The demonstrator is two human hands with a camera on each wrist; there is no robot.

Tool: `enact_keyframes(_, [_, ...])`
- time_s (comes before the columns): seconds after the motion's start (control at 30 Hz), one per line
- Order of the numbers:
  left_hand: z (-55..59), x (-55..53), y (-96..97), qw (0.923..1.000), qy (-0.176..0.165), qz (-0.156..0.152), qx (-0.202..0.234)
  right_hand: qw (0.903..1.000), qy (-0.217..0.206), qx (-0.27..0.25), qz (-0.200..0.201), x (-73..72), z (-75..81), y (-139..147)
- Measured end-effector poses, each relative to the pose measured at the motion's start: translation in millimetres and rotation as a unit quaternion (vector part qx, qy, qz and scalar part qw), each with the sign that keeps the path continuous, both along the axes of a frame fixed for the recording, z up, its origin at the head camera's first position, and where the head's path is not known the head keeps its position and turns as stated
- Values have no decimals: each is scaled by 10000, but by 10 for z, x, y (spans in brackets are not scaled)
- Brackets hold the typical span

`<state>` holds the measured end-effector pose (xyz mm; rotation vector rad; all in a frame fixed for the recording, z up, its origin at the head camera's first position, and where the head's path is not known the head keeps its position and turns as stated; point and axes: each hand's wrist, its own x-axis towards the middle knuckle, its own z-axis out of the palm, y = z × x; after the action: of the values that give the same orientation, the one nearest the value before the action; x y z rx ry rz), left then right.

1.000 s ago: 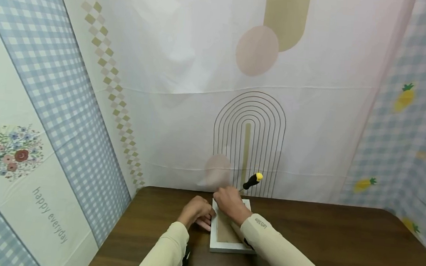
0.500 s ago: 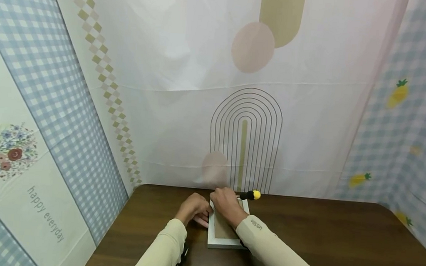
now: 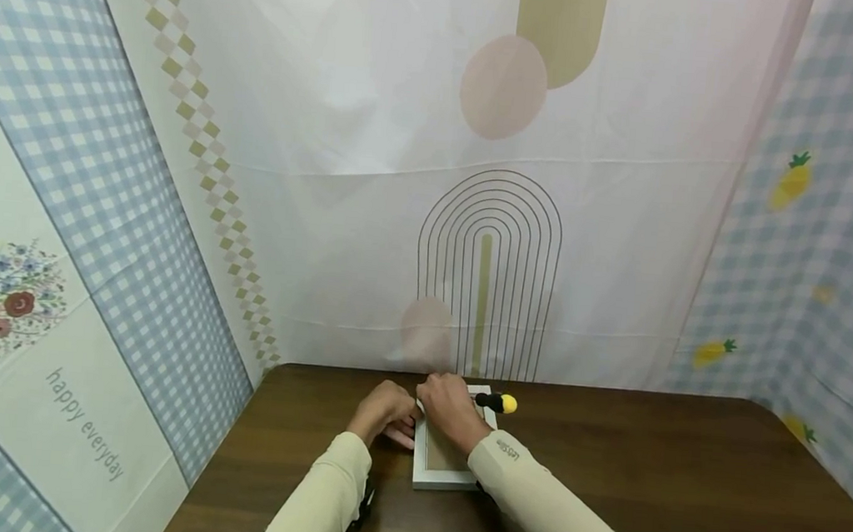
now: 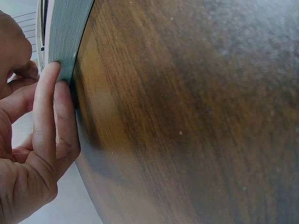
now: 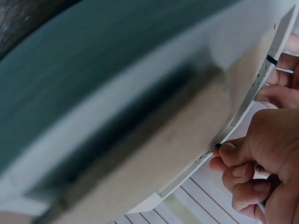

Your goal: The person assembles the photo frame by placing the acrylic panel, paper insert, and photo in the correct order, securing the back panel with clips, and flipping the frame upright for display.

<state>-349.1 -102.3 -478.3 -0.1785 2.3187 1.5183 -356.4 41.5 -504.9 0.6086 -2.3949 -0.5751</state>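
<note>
- White frame [image 3: 446, 479], longer than it is wide, lying on the brown table [image 3: 605, 480] low in the middle of the head view. There's a tan board [image 3: 443, 453] set inside the rim.
- The far part of that board sits behind the right hand [image 3: 453, 406], so no luck seeing it from up there.
- Right hand's got its fingers curled around a screwdriver [image 3: 497, 403]. Black handle, yellow end, poking out to the right of the hand. Thumb and forefinger tips are close together at the frame's edge.
- Left hand [image 3: 388, 409] is on the frame's left side, fingers mostly straight with the tips resting against it.
- Left wrist view is the one for that side wall: upper left of the frame, grey-green with fine streaks, fingertips touching. Head view barely catches it.
- Right wrist view shows little black tabs [image 5: 272, 59] on the rim, one upper right and one by the right thumb. Can't make those out from the head.
- Same view has a bit of grey metal shaft [image 5: 261, 206] at lower right, plus a blurry tan strip over a dark gap. Can't tell if the strip's a separate piece.
- Only the head view gets the screwdriver's yellow end.
</note>
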Motion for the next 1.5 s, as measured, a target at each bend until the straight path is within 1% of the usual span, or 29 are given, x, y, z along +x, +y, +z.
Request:
enact_keyframes(0.1, [2, -4, -1, 10000, 0, 5, 46, 9999, 116, -15, 17, 23, -17, -6])
enact_keyframes(0.2, [5, 1, -1, 9999, -16, 22, 101, 9999, 123, -32, 45, 44, -31, -9])
enact_keyframes(0.5, [26, 19, -9, 9997, -50, -18, 218, 9997, 179, 122, -126, 100, -85, -25])
enact_keyframes(0.73, [44, 20, -14, 9996, -55, 49, 265, 9990, 332, 237, -196, 133, -110, -29])
enact_keyframes(0.8, [42, 23, -20, 9996, -63, 54, 279, 9989, 253, 291, -255, 139, -121, -35])
enact_keyframes(0.97, [35, 26, -32, 9993, -110, 56, 364, 9981, -161, 410, -424, 135, -138, -60])
enact_keyframes(1.17, [53, 29, -28, 9989, -136, 43, 450, 9975, -131, 457, -532, 139, -157, -80])
enact_keyframes(1.37, [28, 14, -33, 9986, -178, 50, 491, 9976, -387, 237, -530, 162, -166, -90])
enact_keyframes(1.5, [7, 8, -33, 9984, -177, 32, 534, 9972, -456, 133, -569, 190, -163, -90])
